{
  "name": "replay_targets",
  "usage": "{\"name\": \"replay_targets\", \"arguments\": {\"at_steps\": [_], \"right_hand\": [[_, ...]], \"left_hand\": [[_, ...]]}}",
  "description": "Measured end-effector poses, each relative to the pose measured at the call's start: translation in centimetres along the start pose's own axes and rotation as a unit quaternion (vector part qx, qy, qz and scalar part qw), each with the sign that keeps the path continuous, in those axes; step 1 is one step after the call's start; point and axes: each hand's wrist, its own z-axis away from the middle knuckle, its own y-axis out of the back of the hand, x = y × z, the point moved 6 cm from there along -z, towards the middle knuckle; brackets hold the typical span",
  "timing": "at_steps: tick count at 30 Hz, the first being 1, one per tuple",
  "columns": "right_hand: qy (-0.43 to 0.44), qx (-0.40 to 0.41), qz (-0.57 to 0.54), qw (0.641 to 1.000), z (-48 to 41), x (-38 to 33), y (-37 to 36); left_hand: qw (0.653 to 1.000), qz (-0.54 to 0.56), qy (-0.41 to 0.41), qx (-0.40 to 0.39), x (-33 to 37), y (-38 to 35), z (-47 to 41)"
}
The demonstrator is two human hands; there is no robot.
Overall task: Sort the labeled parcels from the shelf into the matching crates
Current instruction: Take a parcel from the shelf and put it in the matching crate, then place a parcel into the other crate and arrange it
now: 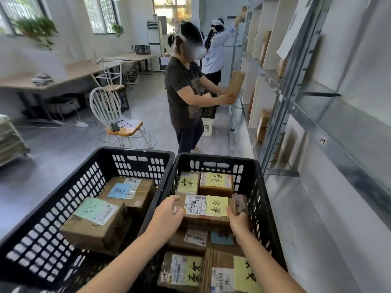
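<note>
Both hands hold one cardboard parcel [204,210] with a yellow handwritten label [217,205] over the right-hand black crate [259,199]. The left hand [167,217] closes its grip on the parcel's left end, fingers curled over the top edge; the right hand [237,220] grips the right end, thumb on the label's corner. The parcel sits low inside the crate, on or just above the parcels under it.

To set it down well, keep it level and lower it onto the layer below so the yellow label stays face up, as on the two yellow-labelled parcels [205,182] at the far end. Let go of both ends only once the weight rests, so it does not tip towards the gap beside the crate wall. The left-hand black crate [63,210] holds parcels with blue and green labels [97,210], so the colour match favours the right crate.

Whether the parcel already rests on the stack is hard to tell, since both hands cover its lower edges. A parcel with a blue tag [221,238] lies beneath it, partly hidden. The writing is too loose to read with confidence, and the nearest parcels are cut off by the frame. The metal shelf [317,115] at the right runs out of view.
</note>
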Motion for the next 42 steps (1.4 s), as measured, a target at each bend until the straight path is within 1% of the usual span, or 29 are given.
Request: {"name": "replay_targets", "arguments": {"at_steps": [2, 5, 8, 11, 15, 17, 20, 23, 25, 27, 31, 34, 38, 42], "right_hand": [[0.07, 0.022, 0.088, 0.993, 0.4, -1.4, 0.3], [0.161, 0.033, 0.167, 0.972, 1.3, -3.9, 0.9], [0.214, 0.027, 0.223, 0.951, 2.7, -6.4, 1.3], [0.263, 0.03, 0.255, 0.93, 4.5, -8.6, 2.1], [0.3, 0.039, 0.317, 0.899, 7.5, -10.6, 3.8], [0.293, 0.052, 0.351, 0.888, 9.3, -10.9, 5.0], [0.282, 0.083, 0.374, 0.88, 12.5, -10.9, 6.7], [0.291, 0.11, 0.397, 0.864, 16.1, -10.9, 7.8], [0.295, 0.142, 0.397, 0.857, 18.8, -10.7, 8.7], [0.285, 0.179, 0.386, 0.859, 21.7, -10.0, 9.6], [0.246, 0.233, 0.39, 0.856, 27.3, -8.1, 9.9], [0.218, 0.255, 0.402, 0.852, 30.9, -6.7, 9.6], [0.18, 0.306, 0.382, 0.853, 36.3, -5.0, 9.8], [0.153, 0.344, 0.404, 0.834, 41.0, -4.2, 11.1]], "left_hand": [[0.999, -0.021, -0.022, -0.009, 0.7, 0.0, -0.4], [0.998, -0.044, -0.044, -0.026, 1.6, 0.1, -0.7], [0.995, -0.064, -0.069, -0.032, 2.4, 0.3, -1.1], [0.992, -0.071, -0.094, -0.036, 3.3, 0.5, -1.2], [0.986, -0.071, -0.147, -0.042, 4.9, 0.8, -1.2], [0.98, -0.076, -0.177, -0.045, 5.9, 0.9, -1.2], [0.97, -0.085, -0.214, -0.071, 7.3, 0.6, -0.6], [0.955, -0.09, -0.272, -0.081, 9.1, 0.2, 0.6], [0.942, -0.082, -0.315, -0.083, 10.5, 0.0, 1.8], [0.929, -0.072, -0.348, -0.102, 11.2, -0.4, 3.5], [0.89, -0.066, -0.427, -0.144, 11.8, -1.0, 7.8], [0.866, -0.041, -0.47, -0.166, 12.0, -1.0, 11.1], [0.835, -0.011, -0.513, -0.201, 13.0, -0.6, 14.9], [0.807, 0.023, -0.548, -0.219, 14.6, 0.7, 18.4]]}}
